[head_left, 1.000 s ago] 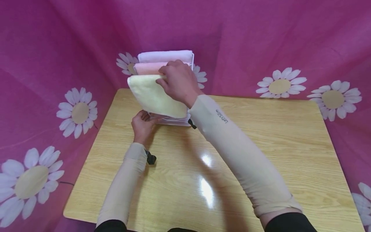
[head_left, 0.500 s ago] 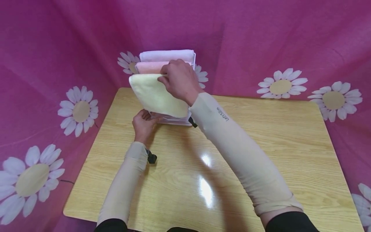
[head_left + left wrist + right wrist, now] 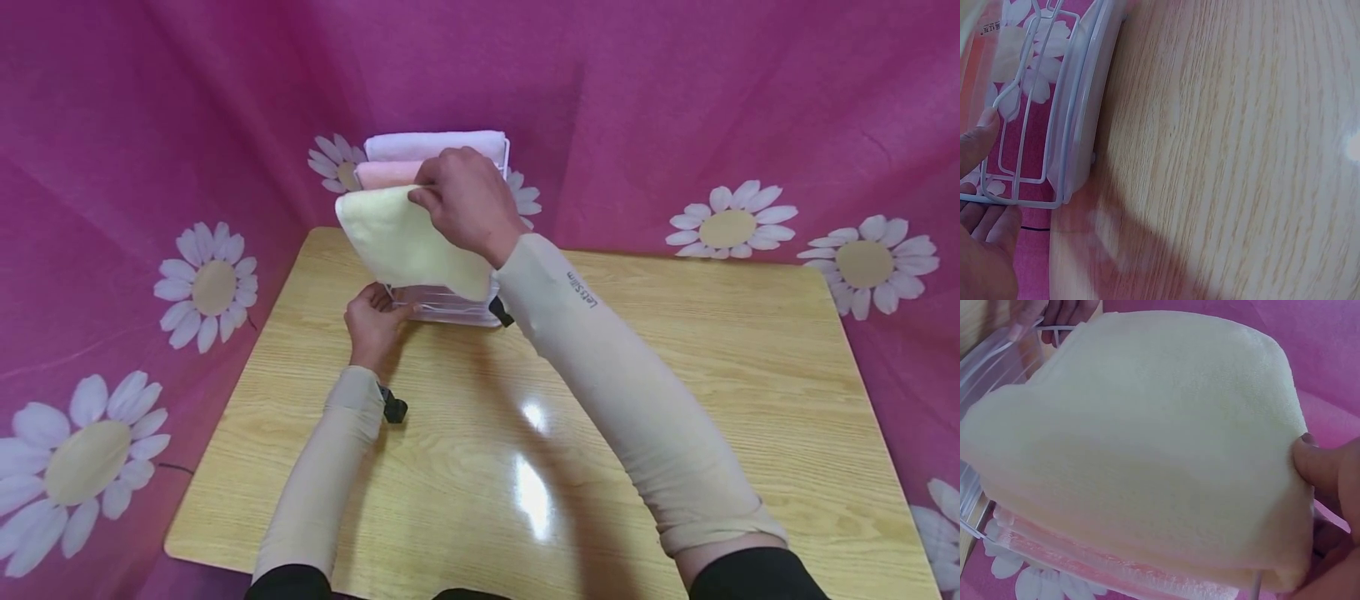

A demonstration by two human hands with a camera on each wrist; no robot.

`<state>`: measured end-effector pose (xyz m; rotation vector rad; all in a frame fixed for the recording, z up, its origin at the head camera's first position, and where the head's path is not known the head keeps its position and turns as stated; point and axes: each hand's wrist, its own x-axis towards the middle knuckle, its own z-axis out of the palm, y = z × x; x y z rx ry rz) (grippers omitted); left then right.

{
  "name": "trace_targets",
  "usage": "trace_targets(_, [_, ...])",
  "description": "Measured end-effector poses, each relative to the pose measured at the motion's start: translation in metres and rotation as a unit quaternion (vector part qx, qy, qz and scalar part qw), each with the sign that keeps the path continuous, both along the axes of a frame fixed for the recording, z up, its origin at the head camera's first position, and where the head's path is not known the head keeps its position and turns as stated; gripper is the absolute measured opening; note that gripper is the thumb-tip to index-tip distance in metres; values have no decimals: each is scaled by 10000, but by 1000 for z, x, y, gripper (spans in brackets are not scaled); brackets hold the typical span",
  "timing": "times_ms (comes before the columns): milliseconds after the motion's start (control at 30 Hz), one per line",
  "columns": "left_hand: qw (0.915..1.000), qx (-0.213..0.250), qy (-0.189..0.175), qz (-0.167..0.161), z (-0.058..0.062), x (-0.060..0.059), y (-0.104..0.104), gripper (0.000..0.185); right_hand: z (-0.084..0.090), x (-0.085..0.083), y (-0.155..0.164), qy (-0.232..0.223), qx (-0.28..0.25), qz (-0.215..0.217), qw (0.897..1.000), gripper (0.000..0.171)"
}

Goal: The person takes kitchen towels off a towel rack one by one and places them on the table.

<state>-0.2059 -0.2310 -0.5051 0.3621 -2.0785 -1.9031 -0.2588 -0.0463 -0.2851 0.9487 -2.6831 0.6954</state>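
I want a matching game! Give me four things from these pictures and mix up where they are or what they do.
Things:
1. yellow towel
2. white towel
3. left hand
4. right hand

States:
A. grips the wire rack near its base
B. farthest back in the rack
C. pinches a towel's top edge
D. frontmost, held by fingers

Pairs: 1-D, 2-B, 3-A, 4-C

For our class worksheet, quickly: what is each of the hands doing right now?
Left hand: holds the white wire rack at its base.
Right hand: pinches the top edge of the yellow towel.
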Motion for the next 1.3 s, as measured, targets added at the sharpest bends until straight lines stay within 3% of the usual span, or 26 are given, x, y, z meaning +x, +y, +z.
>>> trace_targets(500, [9997, -193, -123, 116, 3, 0, 0, 55, 19, 0, -1, -124, -258, 45, 9996, 19])
trace_targets(800, [9998, 148, -101, 78, 0, -2, 0, 60, 46, 6, 3, -117, -199, -77, 9997, 24])
trace_targets(1300, [9998, 117, -152, 75, 3, -3, -2, 60, 83, 10, 5, 250, -263, -109, 9993, 24])
